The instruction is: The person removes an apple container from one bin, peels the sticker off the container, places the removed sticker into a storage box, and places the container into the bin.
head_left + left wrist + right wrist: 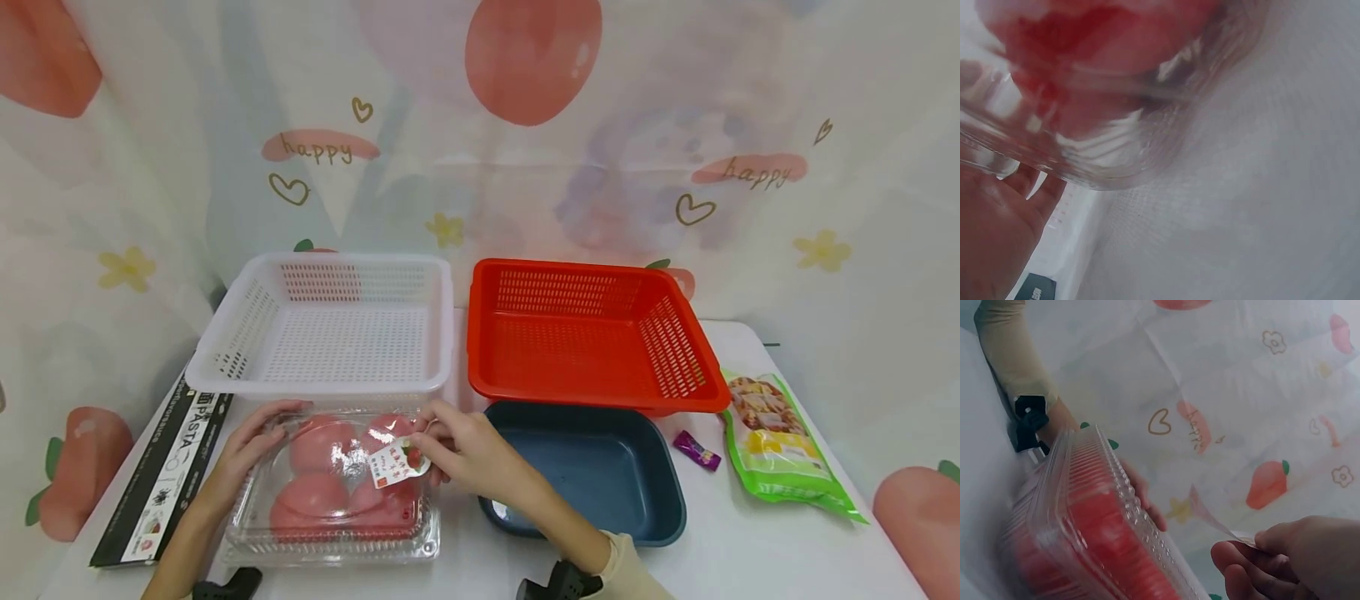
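Observation:
A clear plastic clamshell box (247,508) with several round pinkish-red items (311,500) inside sits at the front left of the table. Along its left side and back corner lies my left hand (243,454), fingers extended and touching the plastic; the left wrist view shows that hand (997,231) beside the box wall. Between thumb and fingers my right hand (480,458) pinches a white label (393,462) with a strawberry picture. In the right wrist view the label (1219,525) stands apart from the lid, held at one end. What the round items are is unclear.
Behind the box stands a white perforated basket (318,387), with a red basket (600,392) to its right. A dark blue basin (675,517) is in front of the red one. At right lie a purple wrapped sweet (697,451) and a green food bag (787,450); a black PASTA box (161,483) lies left.

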The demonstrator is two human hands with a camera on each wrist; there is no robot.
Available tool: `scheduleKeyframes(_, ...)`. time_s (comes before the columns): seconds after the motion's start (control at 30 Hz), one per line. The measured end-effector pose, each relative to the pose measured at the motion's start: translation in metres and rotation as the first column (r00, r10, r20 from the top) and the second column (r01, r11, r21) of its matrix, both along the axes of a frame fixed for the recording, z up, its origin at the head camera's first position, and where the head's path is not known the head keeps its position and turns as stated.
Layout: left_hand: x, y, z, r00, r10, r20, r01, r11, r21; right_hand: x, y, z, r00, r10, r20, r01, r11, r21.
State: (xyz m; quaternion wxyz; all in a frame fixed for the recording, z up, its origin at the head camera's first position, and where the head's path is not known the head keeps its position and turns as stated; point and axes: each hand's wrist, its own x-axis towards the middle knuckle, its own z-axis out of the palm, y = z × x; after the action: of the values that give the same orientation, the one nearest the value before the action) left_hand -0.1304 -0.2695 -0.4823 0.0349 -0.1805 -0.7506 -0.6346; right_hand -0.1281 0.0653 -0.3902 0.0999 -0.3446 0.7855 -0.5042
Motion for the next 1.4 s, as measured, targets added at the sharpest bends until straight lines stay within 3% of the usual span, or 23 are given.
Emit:
scheduleKeyframes(0.3,-0.001,-0.001,0.001,1.000,0.009,0.015,-0.009,1.000,0.004,0.006,0.050,-0.010,0.990,-0.123,0.063,0.125,0.992,-0.018)
scheduleKeyframes(0.5,-0.001,0.000,-0.001,1.000,-0.009,0.018,0.008,1.000,0.030,0.007,0.067,-0.013,0.987,-0.146,0.070,0.148,0.989,-0.020)
scheduleKeyframes(0.7,-0.003,-0.001,-0.003,0.999,-0.041,0.009,0.040,0.999,0.034,0.007,0.089,-0.010,0.985,-0.172,-0.007,0.172,0.985,0.009)
scheduleKeyframes(0.87,-0.003,-0.002,-0.003,1.000,-0.024,0.005,0.024,1.000,0.019,0.003,0.107,-0.006,0.975,-0.191,-0.115,0.200,0.977,0.077)
scheduleKeyframes(1.4,-0.001,-0.001,-0.001,1.000,0.004,0.022,-0.004,1.000,0.015,0.001,0.116,-0.003,0.974,-0.215,-0.069,0.222,0.970,0.100)
